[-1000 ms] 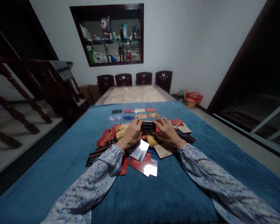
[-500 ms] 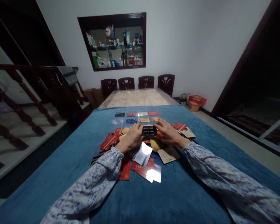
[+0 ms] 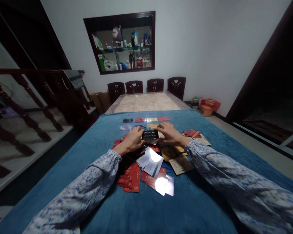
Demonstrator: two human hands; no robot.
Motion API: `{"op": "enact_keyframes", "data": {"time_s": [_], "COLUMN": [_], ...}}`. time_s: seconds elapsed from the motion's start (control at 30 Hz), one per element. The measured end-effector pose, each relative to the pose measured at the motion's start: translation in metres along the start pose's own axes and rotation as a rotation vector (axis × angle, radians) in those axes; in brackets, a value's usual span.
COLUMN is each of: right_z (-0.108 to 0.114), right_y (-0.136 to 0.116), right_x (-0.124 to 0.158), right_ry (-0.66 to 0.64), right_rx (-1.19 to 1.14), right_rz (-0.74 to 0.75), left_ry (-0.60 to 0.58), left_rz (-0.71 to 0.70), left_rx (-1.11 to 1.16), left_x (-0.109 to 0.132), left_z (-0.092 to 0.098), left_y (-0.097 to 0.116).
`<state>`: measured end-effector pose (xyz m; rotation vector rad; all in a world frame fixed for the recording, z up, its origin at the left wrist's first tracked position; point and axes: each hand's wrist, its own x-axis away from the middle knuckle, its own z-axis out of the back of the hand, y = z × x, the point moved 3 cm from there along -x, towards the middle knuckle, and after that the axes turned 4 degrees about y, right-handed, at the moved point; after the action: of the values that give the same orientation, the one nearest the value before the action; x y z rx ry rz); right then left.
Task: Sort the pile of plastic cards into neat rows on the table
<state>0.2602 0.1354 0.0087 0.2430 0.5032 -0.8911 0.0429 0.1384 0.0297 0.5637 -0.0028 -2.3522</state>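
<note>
1. Your left hand (image 3: pixel 133 140) grips the left end of a black card (image 3: pixel 150 135), the fingers closed narrowly on its edge.
2. Your right hand (image 3: pixel 171 135) holds the right end of that same card, with its fingers likewise drawn in on the edge.
3. The black card sits between your two hands, over the middle of the loose cards, its printed face turned toward you; you can see pale lettering on it, too small to read in full.
4. Just below it on your side, white cards (image 3: pixel 150 165) lie fanned over one another, with a bright glare on top.
5. Nearest you are a red card (image 3: pixel 150 180) overlapping a pale card (image 3: pixel 170 189) and, to their left, a heap of red cards (image 3: pixel 132 178) near your left sleeve (image 3: pixel 97 177).
6. Under and beside your right forearm you have yellow cards (image 3: pixel 169 153) and a beige card (image 3: pixel 181 165); more red-and-gold cards (image 3: pixel 192 133) lie farther right.
7. Beyond your hands, two rows of cards lie on the blue cloth (image 3: pixel 63 175); the far row runs black, red, cream, red. Your hands partly cover the nearer row.
8. Past the cloth you face the bare end of the table (image 3: pixel 148 102) and four dark chairs (image 3: pixel 155 85).
</note>
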Motion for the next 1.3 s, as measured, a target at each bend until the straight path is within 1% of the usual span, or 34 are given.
{"op": "enact_keyframes", "data": {"time_s": [0.1,0.2,0.5,0.63,0.73,0.8,0.87,0.97,1.1,1.3], "right_z": [0.003,0.001,-0.016,-0.032,-0.045,-0.049,-0.049,-0.045,-0.043,-0.061], "right_y": [-0.004,-0.006,-0.016,-0.015,-0.012,-0.012,-0.012,-0.014,-0.015,-0.007], "right_x": [-0.011,-0.023,-0.061,-0.081,-0.096,-0.107,-0.117,-0.131,-0.146,-0.169], "right_ry": [-0.047,-0.083,-0.129,-0.145,-0.148,-0.158,-0.190,-0.282,-0.345,-0.371], "right_rx": [-0.024,-0.022,-0.013,0.005,0.029,0.045,0.061,0.059,0.046,0.070], "right_rz": [0.037,0.050,0.055,0.049,0.038,0.022,-0.002,-0.045,-0.048,-0.060], "left_ry": [0.013,0.013,-0.049,-0.075,-0.055,-0.038,-0.043,-0.072,-0.078,-0.088], "left_rz": [-0.003,0.003,0.051,0.079,0.094,0.105,0.129,0.181,0.232,0.243], "left_rx": [0.032,0.027,-0.063,-0.101,-0.086,-0.070,-0.078,-0.116,-0.123,-0.100], "left_x": [0.001,0.002,0.001,0.000,-0.004,-0.008,-0.012,-0.018,-0.025,-0.037], "left_z": [0.003,0.006,0.015,0.017,0.019,0.019,0.019,0.017,0.015,0.013], "left_y": [-0.011,-0.023,-0.058,-0.074,-0.088,-0.098,-0.109,-0.123,-0.142,-0.168]}}
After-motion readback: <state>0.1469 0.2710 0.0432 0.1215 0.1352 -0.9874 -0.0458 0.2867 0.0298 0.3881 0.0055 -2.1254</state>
